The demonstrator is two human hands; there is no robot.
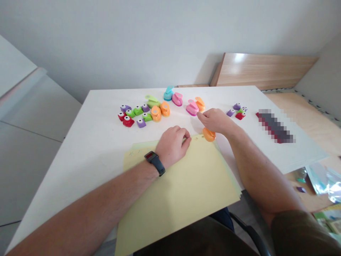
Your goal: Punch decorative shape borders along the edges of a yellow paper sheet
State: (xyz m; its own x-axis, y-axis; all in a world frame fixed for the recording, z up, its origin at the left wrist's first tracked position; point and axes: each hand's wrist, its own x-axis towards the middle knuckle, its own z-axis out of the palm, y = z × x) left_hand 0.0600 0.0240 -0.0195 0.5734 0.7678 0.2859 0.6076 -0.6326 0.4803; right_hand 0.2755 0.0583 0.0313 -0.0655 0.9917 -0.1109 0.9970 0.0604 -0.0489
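A stack of pale yellow paper sheets [183, 192] lies on the white table [87, 149] in front of me. My left hand [173, 144], a dark watch on its wrist, rests as a closed fist on the paper's far edge. My right hand [215, 121] is curled over an orange paper punch [209, 134] that sits on the paper's far right corner; the fingers point left toward a pink punch [191, 107]. Whether the hand grips the orange punch is unclear.
Several small coloured punches [138, 113] lie in groups across the far half of the table, with more at the right [237, 111]. A blurred dark object [275, 126] lies at the right. A wooden board [263, 69] leans behind. Plastic packets [323, 181] sit lower right.
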